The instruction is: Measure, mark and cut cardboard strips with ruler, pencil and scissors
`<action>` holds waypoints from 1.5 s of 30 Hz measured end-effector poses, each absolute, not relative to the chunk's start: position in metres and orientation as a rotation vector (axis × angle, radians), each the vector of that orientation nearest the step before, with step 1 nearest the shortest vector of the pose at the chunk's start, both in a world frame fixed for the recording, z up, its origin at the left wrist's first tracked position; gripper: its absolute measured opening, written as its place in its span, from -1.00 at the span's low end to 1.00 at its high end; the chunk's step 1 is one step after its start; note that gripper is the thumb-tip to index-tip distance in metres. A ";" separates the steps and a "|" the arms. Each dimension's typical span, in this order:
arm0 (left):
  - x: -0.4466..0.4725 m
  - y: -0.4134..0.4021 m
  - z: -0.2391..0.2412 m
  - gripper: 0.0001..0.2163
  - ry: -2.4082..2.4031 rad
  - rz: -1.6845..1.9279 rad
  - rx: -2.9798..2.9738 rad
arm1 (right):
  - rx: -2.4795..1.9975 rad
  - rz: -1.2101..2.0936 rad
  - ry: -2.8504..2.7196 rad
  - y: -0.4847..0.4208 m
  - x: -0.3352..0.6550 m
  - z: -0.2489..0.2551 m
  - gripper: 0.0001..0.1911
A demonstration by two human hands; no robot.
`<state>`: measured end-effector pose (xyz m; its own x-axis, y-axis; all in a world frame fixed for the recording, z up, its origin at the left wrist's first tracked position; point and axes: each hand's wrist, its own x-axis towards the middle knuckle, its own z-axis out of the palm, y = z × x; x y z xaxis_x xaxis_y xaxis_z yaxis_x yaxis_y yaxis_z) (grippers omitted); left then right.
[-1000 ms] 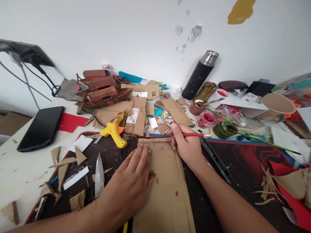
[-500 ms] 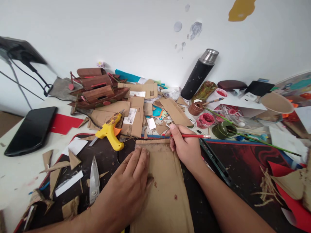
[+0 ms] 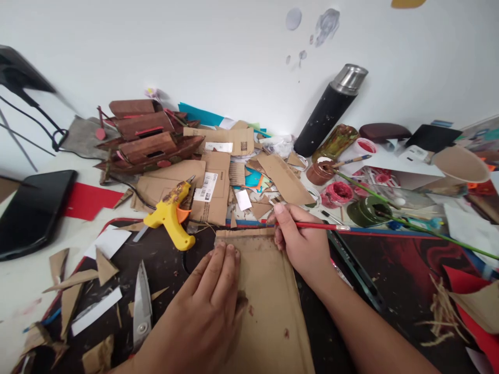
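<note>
My left hand lies flat on a brown cardboard piece, fingers stretched toward its far edge. At the far right corner of that piece, my right hand is closed around a red pencil, which points left across the edge. A small pale tip shows by the right thumb; I cannot make out what it belongs to. Left of the left hand are open-bladed scissors, their handles hidden behind my forearm. A yellow hot glue gun lies beyond the left hand.
Brown model boats stand at the back left, near a black phone. Cardboard scraps litter the left side. A black flask leans against the wall beside open paint jars. A dark green cutter lies beside my right forearm.
The camera view has shifted slightly, so the whole scene sits a little differently. Both hands keep nearly the same place on the cardboard, and the pencil stays in my right hand.
</note>
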<state>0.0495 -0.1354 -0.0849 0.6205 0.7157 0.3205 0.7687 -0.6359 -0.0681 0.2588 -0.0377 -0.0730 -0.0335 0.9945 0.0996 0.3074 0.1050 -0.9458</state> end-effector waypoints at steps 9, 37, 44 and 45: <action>0.046 -0.138 -0.091 -0.48 -1.222 -0.373 -2.633 | -1.349 0.974 -1.522 -0.038 0.258 -0.073 -0.53; 0.045 -0.139 -0.094 -0.46 -1.214 -0.355 -2.647 | -1.348 0.936 -1.587 -0.040 0.257 -0.070 -0.52; 0.046 -0.136 -0.089 -0.46 -1.196 -0.375 -2.654 | -1.358 0.981 -1.557 -0.041 0.258 -0.073 -0.53; 0.046 -0.135 -0.089 -0.47 -1.197 -0.381 -2.649 | -1.361 0.978 -1.557 -0.041 0.258 -0.073 -0.53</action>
<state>0.0465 -0.1355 -0.0885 0.6371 0.7024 0.3173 0.7565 -0.6486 -0.0832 0.2582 -0.0412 -0.0729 -0.0703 0.9933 0.0915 0.3484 0.1104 -0.9308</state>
